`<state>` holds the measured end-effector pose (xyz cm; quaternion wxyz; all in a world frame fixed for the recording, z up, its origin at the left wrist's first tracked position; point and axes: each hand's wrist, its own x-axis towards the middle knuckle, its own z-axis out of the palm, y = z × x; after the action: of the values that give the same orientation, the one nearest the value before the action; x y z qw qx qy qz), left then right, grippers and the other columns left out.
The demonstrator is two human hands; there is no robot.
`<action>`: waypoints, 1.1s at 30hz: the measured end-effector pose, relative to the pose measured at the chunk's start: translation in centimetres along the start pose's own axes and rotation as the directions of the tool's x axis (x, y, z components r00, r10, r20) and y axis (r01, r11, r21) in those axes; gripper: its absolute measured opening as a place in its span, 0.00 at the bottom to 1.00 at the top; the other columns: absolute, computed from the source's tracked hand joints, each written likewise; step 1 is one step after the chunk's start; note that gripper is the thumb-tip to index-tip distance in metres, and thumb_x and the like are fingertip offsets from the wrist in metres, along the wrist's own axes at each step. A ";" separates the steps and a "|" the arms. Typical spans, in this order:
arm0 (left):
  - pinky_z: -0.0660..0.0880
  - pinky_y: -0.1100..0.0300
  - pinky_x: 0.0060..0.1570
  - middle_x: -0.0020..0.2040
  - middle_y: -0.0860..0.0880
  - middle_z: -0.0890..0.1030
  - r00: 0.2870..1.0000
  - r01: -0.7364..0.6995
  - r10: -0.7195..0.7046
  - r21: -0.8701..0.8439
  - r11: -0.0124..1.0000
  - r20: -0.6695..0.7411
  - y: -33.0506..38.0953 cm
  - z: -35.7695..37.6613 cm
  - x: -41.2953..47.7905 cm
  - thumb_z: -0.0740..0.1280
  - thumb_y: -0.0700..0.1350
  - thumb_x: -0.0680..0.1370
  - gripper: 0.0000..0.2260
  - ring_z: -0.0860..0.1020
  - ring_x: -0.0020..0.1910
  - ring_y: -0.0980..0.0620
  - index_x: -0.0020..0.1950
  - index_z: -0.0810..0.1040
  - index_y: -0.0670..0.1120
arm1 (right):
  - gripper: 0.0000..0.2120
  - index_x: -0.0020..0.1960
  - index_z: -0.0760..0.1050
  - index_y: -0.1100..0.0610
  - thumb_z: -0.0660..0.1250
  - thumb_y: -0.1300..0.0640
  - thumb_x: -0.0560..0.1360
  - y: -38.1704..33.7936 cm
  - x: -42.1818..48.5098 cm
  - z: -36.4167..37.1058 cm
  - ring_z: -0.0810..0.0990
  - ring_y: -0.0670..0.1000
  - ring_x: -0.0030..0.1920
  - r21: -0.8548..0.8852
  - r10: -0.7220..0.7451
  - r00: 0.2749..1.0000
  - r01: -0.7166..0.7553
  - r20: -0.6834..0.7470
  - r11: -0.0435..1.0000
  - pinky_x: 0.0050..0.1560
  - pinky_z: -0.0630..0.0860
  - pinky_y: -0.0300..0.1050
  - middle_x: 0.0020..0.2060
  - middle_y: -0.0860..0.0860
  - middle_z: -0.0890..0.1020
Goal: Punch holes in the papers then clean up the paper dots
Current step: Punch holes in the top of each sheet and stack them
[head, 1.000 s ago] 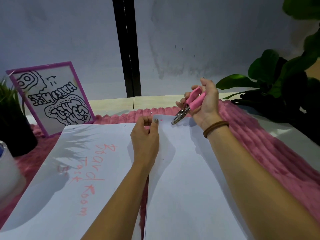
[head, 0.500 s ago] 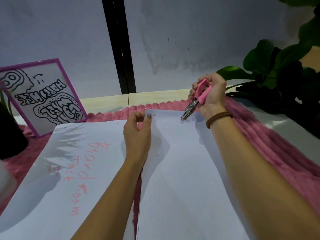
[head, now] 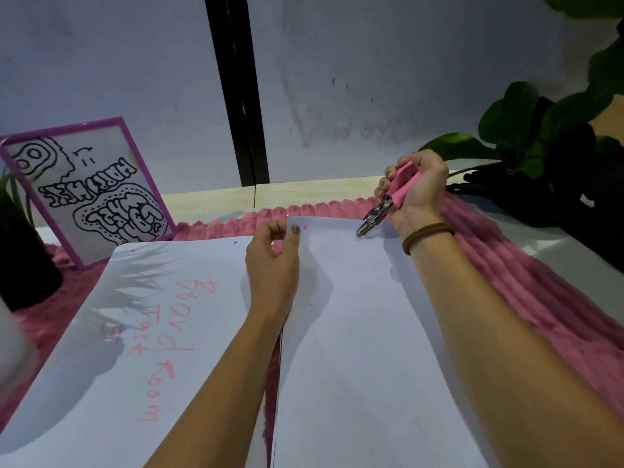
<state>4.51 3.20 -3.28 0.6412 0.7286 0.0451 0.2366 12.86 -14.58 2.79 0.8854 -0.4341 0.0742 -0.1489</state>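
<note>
Two white sheets lie side by side on a pink ribbed mat [head: 526, 292]. The left sheet [head: 128, 332] carries pink handwriting. My left hand [head: 273, 258] pinches the far left corner of the right sheet [head: 364, 349], thumb and fingers closed on its edge. A punched hole [head: 305, 227] shows pink just right of my thumb. My right hand [head: 418, 190] grips a pink-handled hole punch [head: 388, 201], whose metal jaws hang over the far edge of the right sheet. A tiny paper dot [head: 235, 242] lies on the left sheet's far edge.
A purple-framed drawing [head: 84, 190] leans at the back left beside a dark plant pot [head: 23, 261]. A white container [head: 10, 352] sits at the left edge. Green leafy plants [head: 547, 140] crowd the back right. A wall with a black strip [head: 236, 89] stands behind.
My right hand with the punch has drawn back to the right, away from the punched corner. My left hand keeps its pinch on the sheet corner. The camera has shifted slightly.
</note>
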 end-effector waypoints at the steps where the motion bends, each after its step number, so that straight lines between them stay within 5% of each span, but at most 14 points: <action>1: 0.68 0.79 0.39 0.44 0.56 0.78 1.000 0.002 -0.002 0.000 1.000 0.001 0.1 0.0 0.0 0.65 0.44 0.80 0.06 0.74 0.39 0.70 0.52 0.77 0.43 | 0.05 0.36 0.66 0.58 0.58 0.60 0.71 0.0 0.1 0.0 0.68 0.52 0.25 0.006 0.001 1.000 -0.001 -0.010 1.000 0.29 0.68 0.40 0.28 0.54 0.71; 6: 0.71 0.76 0.39 0.44 0.54 0.78 0.998 0.047 -0.046 -0.015 0.999 0.031 0.2 0.0 -0.1 0.65 0.45 0.80 0.06 0.75 0.41 0.64 0.53 0.76 0.44 | 0.06 0.36 0.66 0.57 0.58 0.60 0.72 0.3 0.2 0.0 0.68 0.51 0.25 0.006 0.011 0.998 -0.011 -0.067 1.000 0.28 0.68 0.40 0.28 0.54 0.71; 9: 0.78 0.60 0.48 0.48 0.53 0.81 0.989 0.102 -0.098 -0.034 0.994 0.110 0.3 -0.1 -0.1 0.69 0.47 0.77 0.07 0.80 0.48 0.53 0.53 0.75 0.49 | 0.07 0.36 0.65 0.56 0.58 0.59 0.72 0.3 0.3 0.0 0.68 0.51 0.24 0.020 0.027 0.993 -0.025 -0.116 0.999 0.28 0.68 0.39 0.27 0.53 0.70; 14: 0.79 0.57 0.50 0.52 0.54 0.81 0.972 0.125 -0.134 0.058 0.991 0.195 0.5 -0.3 -0.2 0.73 0.46 0.74 0.14 0.81 0.50 0.53 0.57 0.75 0.51 | 0.08 0.35 0.63 0.56 0.58 0.58 0.73 0.5 0.4 -0.1 0.67 0.51 0.23 0.034 0.036 0.981 -0.030 -0.192 0.999 0.27 0.67 0.37 0.27 0.53 0.69; 25: 0.79 0.61 0.47 0.50 0.56 0.83 0.968 0.099 -0.096 -0.004 0.995 0.232 0.5 -0.3 -0.3 0.72 0.42 0.75 0.11 0.82 0.47 0.57 0.53 0.78 0.55 | 0.08 0.34 0.63 0.57 0.59 0.62 0.70 0.7 0.3 0.0 0.65 0.51 0.22 0.022 -0.007 0.967 0.013 -0.255 1.000 0.27 0.66 0.39 0.26 0.54 0.68; 29: 0.80 0.56 0.49 0.51 0.53 0.83 0.964 0.110 -0.108 0.003 0.994 0.242 0.3 -0.3 -0.2 0.72 0.43 0.75 0.12 0.82 0.49 0.54 0.57 0.79 0.51 | 0.07 0.34 0.63 0.56 0.58 0.63 0.69 0.8 0.4 -0.4 0.66 0.50 0.23 0.015 -0.016 0.967 0.020 -0.256 1.000 0.28 0.66 0.39 0.25 0.53 0.68; 33: 0.79 0.64 0.40 0.49 0.52 0.85 0.956 0.141 -0.134 -0.009 0.990 0.260 0.5 -0.3 -0.1 0.73 0.43 0.74 0.12 0.83 0.44 0.55 0.57 0.81 0.47 | 0.04 0.37 0.66 0.57 0.61 0.61 0.68 0.5 0.0 -0.6 0.70 0.51 0.24 0.022 0.014 0.979 -0.009 -0.205 1.000 0.30 0.70 0.42 0.27 0.53 0.72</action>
<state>4.21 3.32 -2.86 0.6666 0.7393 0.0084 0.0949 12.81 -14.75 2.04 0.8785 -0.4065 0.1660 -0.1884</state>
